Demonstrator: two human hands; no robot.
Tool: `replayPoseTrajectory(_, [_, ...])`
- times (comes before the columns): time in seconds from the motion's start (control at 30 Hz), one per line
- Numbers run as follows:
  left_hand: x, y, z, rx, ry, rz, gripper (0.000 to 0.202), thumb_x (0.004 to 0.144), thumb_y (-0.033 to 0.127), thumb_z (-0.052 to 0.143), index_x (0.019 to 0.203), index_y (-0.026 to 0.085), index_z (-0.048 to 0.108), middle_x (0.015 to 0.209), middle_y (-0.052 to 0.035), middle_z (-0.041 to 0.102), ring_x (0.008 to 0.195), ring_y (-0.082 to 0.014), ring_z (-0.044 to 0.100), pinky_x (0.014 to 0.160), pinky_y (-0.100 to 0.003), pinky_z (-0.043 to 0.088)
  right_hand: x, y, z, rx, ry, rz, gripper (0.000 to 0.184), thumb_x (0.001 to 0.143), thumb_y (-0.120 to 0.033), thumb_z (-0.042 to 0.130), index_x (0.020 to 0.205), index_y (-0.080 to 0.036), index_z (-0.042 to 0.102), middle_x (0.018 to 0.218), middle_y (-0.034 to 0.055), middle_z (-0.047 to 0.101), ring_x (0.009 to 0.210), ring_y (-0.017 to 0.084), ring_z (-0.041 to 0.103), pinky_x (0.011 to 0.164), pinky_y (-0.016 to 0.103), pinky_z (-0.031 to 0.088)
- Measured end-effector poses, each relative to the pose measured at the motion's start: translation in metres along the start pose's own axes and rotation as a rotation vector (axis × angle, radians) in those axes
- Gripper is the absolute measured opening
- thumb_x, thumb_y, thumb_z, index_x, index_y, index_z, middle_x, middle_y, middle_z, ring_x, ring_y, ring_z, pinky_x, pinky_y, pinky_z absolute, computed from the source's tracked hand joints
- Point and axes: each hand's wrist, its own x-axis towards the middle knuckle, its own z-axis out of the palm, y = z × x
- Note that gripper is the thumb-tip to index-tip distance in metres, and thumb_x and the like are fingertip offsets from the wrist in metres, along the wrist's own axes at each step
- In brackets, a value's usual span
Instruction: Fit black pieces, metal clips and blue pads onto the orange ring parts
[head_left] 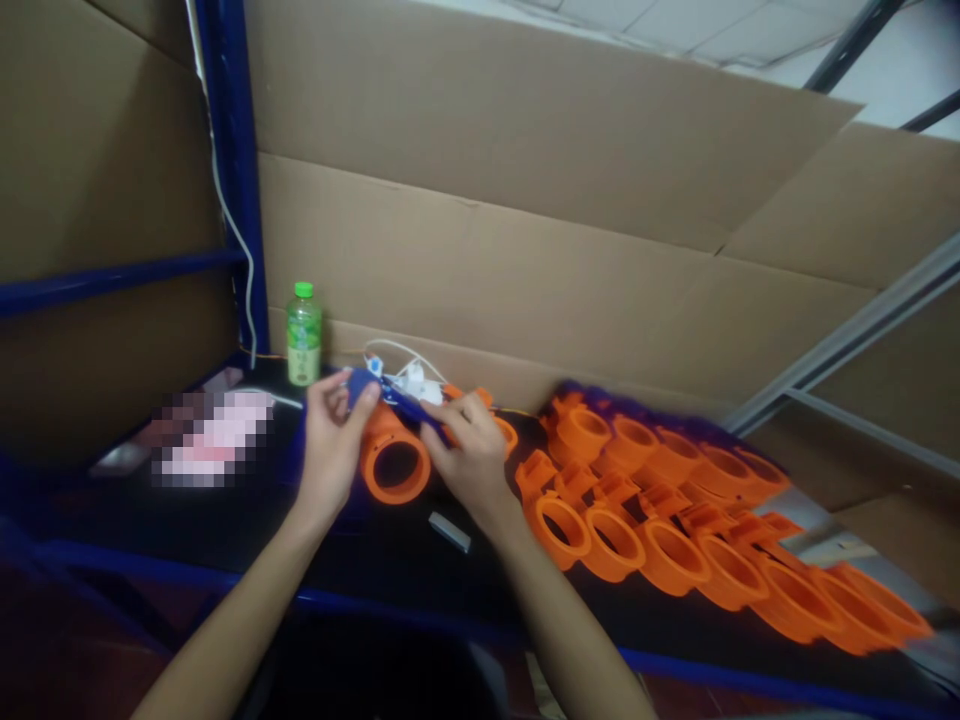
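Observation:
My left hand [335,430] is closed, pinching a rounded blue piece [363,388] between thumb and fingers. In my right hand [471,445] is a slim dark-blue tool [409,405], its tip pointing left at the blue piece. Blur hides the tool's exact kind and whether its tip touches the piece. Just below both hands, an orange ring-shaped part [420,478] rests on the black tabletop, its round opening facing me. A small grey metal bar [450,533] lies in front of it, close to my right wrist.
Rows of orange ring parts [679,558] fill the table's right side, with blue pieces behind them. A green-capped bottle [303,340] stands at the back left. White cables and plugs [416,380] lie behind my hands. A cardboard wall [480,240] closes the back; a blue post [236,180] rises left.

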Motion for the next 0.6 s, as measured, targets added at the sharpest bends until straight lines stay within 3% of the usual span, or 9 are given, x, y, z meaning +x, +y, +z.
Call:
replayPoseTrajectory(0.27, [0.003,-0.008,0.0,0.051,-0.024,0.145,0.057,0.072,0.038,0.086,0.119,0.024,0.056,0.121,-0.0079,0.066,0.113,-0.0224,0.065,0.1,-0.038,0.05,0.001,0.001,-0.002,0.004,-0.119,-0.03,0.02,0.093,-0.022,0.062,0.11,-0.021,0.073,0.092,0.0075,0.065,0.087,0.02,0.063,0.077,0.034,0.055])
replayPoseTrajectory(0.4, [0.001,-0.003,-0.002,0.018,-0.049,0.147,0.058,0.072,0.036,0.086,0.12,0.026,0.055,0.12,-0.0061,0.066,0.109,-0.0223,0.066,0.096,-0.038,0.052,0.007,-0.005,-0.01,0.235,-0.197,-0.006,0.02,0.092,-0.029,0.067,0.109,-0.023,0.074,0.099,0.0074,0.069,0.097,0.021,0.064,0.089,0.038,0.054])
replayPoseTrajectory(0.5, [-0.002,0.002,-0.003,-0.046,-0.147,0.135,0.055,0.074,0.035,0.084,0.12,0.027,0.057,0.121,-0.0056,0.065,0.108,-0.0227,0.066,0.091,-0.035,0.054,0.012,-0.01,-0.012,0.485,-0.203,0.218,0.023,0.096,-0.035,0.061,0.113,-0.026,0.073,0.113,0.0058,0.07,0.107,0.02,0.064,0.097,0.038,0.051])
replayPoseTrajectory(0.6, [-0.005,0.005,-0.003,-0.07,-0.266,0.166,0.059,0.07,0.03,0.087,0.121,0.027,0.059,0.125,-0.0061,0.064,0.113,-0.024,0.064,0.092,-0.034,0.053,0.013,-0.013,-0.008,0.666,-0.207,0.518,0.027,0.092,-0.041,0.065,0.113,-0.025,0.073,0.11,0.0043,0.072,0.102,0.019,0.066,0.091,0.034,0.053])
